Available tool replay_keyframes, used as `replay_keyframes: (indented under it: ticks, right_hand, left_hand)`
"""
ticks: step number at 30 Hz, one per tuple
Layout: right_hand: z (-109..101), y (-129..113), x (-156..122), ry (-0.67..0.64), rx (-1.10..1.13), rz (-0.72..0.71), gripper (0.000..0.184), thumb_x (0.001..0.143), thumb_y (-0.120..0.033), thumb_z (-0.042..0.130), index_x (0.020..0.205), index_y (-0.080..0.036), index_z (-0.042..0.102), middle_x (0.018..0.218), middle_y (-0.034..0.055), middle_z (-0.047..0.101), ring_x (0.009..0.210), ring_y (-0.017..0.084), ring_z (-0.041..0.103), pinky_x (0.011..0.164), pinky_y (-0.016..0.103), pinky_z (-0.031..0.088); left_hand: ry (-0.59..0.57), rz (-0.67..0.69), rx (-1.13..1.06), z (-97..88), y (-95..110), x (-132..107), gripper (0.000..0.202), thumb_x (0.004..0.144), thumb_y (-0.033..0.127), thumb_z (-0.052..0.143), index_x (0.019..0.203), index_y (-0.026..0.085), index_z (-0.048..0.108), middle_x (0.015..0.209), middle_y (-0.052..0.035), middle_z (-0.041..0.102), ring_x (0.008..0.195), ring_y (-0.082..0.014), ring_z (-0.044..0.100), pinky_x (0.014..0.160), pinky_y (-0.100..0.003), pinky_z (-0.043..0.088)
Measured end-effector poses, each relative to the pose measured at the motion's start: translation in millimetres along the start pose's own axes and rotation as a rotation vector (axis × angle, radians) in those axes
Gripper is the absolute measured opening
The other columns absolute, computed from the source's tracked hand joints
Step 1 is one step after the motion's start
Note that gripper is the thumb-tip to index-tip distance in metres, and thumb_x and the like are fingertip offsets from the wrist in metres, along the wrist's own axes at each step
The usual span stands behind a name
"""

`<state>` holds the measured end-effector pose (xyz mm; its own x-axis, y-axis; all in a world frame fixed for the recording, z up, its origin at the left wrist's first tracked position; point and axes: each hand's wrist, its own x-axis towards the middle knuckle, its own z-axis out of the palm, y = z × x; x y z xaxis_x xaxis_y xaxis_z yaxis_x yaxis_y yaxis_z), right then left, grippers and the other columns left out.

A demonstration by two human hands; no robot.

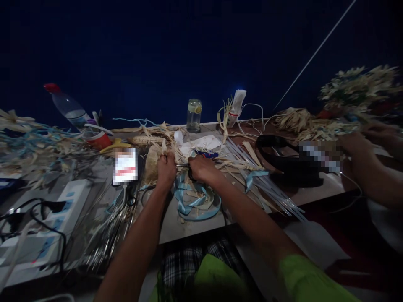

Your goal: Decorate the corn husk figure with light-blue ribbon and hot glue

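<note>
My left hand point(166, 168) is closed around a pale piece of corn husk point(164, 146), whose tip sticks up above the fingers. Close by on the right, my right hand point(203, 168) is closed on scissors point(181, 165); their metal blades point toward my left hand and the dark handle is partly hidden by my fingers. Light blue ribbon point(201, 217) lies in loose loops on the table just below both hands. Behind my right hand is a dark blue tool with red marks point(205, 154), its kind unclear. A corn cob point(147, 140) rests beyond my left hand.
A glass jar point(194, 116) stands at the back. To the left are a bottle point(71, 107), a lit phone point(125, 167), a power strip point(63, 218) and thin wires. Clear sticks point(267, 184) and a black headband-like object point(283, 163) lie right, near another person's hands point(362, 155).
</note>
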<state>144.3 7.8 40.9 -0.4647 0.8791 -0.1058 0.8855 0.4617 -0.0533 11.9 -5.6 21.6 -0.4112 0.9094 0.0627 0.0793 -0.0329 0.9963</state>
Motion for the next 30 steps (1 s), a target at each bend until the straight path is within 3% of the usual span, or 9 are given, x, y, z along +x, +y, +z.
replay_keyframes:
  ticks: [5, 12, 15, 19, 25, 30]
  right_hand:
    - [-0.3, -3.1, -0.2, 0.002, -0.019, 0.0, 0.034, 0.077, -0.016, 0.044, 0.109, -0.011, 0.056, 0.097, 0.0195, 0.063, 0.092, 0.029, 0.062, 0.071, 0.036, 0.049]
    - [0.3, -1.2, 6.4, 0.136, 0.026, 0.077, 0.031, 0.079, -0.014, 0.039, 0.104, -0.013, 0.057, 0.096, 0.0156, 0.064, 0.087, 0.027, 0.063, 0.067, 0.034, 0.048]
    - [0.8, 0.4, 13.9, 0.164, 0.077, 0.131, 0.026, 0.079, -0.02, 0.043, 0.1, -0.016, 0.059, 0.097, 0.0133, 0.065, 0.089, 0.026, 0.063, 0.07, 0.032, 0.046]
    - [1.2, 1.9, 22.0, 0.223, 0.234, 0.182, 0.02, 0.081, -0.027, 0.046, 0.091, -0.019, 0.061, 0.092, 0.009, 0.067, 0.087, 0.023, 0.062, 0.069, 0.028, 0.043]
    - [-2.8, 1.9, 22.1, 0.38, 0.476, 0.163, 0.014, 0.079, -0.023, 0.048, 0.082, -0.019, 0.061, 0.082, 0.0036, 0.067, 0.077, 0.017, 0.06, 0.068, 0.025, 0.039]
    - [-6.4, 1.6, 14.1, 0.397, 0.527, 0.17, 0.009, 0.076, -0.023, 0.053, 0.074, -0.018, 0.06, 0.075, 0.0039, 0.065, 0.072, 0.017, 0.057, 0.068, 0.027, 0.038]
  left_hand:
    - [-0.022, 0.001, -0.009, 0.9, -7.8, 3.5, 0.036, 0.084, 0.038, 0.047, 0.054, 0.017, 0.047, 0.044, 0.0025, 0.043, 0.039, -0.0074, 0.037, 0.039, -0.021, 0.027]
    - [-0.014, 0.028, -0.116, 2.4, -7.8, 3.0, 0.037, 0.081, 0.047, 0.046, 0.06, 0.017, 0.048, 0.05, 0.0022, 0.045, 0.042, -0.0068, 0.038, 0.041, -0.02, 0.029]
    - [0.011, 0.069, -0.14, 2.3, -9.5, 3.5, 0.038, 0.08, 0.049, 0.047, 0.061, 0.016, 0.049, 0.055, 0.0005, 0.05, 0.046, -0.0073, 0.043, 0.044, -0.02, 0.033]
    - [0.016, 0.024, -0.11, 2.4, -12.4, 3.8, 0.042, 0.076, 0.054, 0.05, 0.065, 0.014, 0.056, 0.059, -0.002, 0.055, 0.051, -0.0091, 0.049, 0.049, -0.021, 0.038]
    - [-0.029, -0.104, -0.294, 4.2, -12.0, 4.2, 0.044, 0.073, 0.053, 0.056, 0.086, 0.012, 0.064, 0.074, -0.0072, 0.066, 0.074, -0.0158, 0.062, 0.069, -0.026, 0.047]
    - [-0.103, -0.128, -0.544, 6.6, -9.8, 1.8, 0.035, 0.076, 0.045, 0.057, 0.094, 0.015, 0.06, 0.095, -0.0104, 0.066, 0.093, -0.0199, 0.062, 0.081, -0.033, 0.049]
